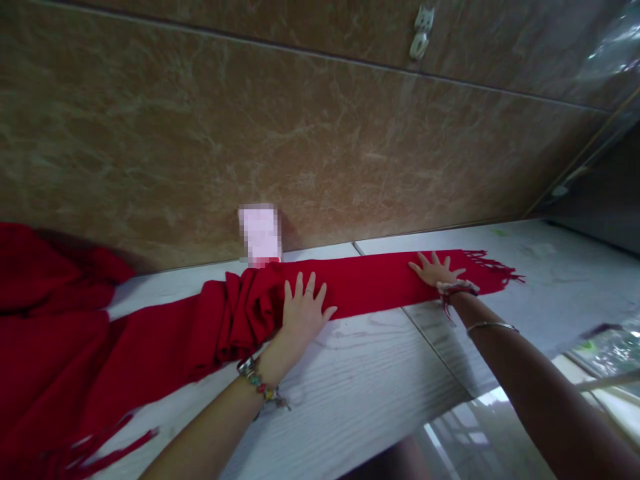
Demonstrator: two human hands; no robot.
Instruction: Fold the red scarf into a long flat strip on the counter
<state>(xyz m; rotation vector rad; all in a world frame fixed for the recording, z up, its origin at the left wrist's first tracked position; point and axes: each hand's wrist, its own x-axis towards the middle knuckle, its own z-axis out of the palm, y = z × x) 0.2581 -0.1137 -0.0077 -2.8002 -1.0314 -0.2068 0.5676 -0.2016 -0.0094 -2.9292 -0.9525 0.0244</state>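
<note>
A long red scarf [373, 283] lies along a white wood-grain surface. Its right part is flat and narrow, ending in a fringe; towards the left it bunches into thick folds. My left hand [304, 310] rests on the scarf beside the bunched part, fingers spread, with a ring and a beaded bracelet on that arm. Farther right, near the fringed end, my right hand [437, 272] presses down with its fingers apart; a scrunchie-like band and a bangle circle that wrist. Neither hand grips the cloth.
Behind the surface [345, 373] rises a brown marbled wall [310, 140] with a white fitting [423, 32]. A blurred pale pink card-like item [261, 233] leans there. More red cloth [45, 293] is heaped at the far left. Clear plastic [613, 353] shows at the right.
</note>
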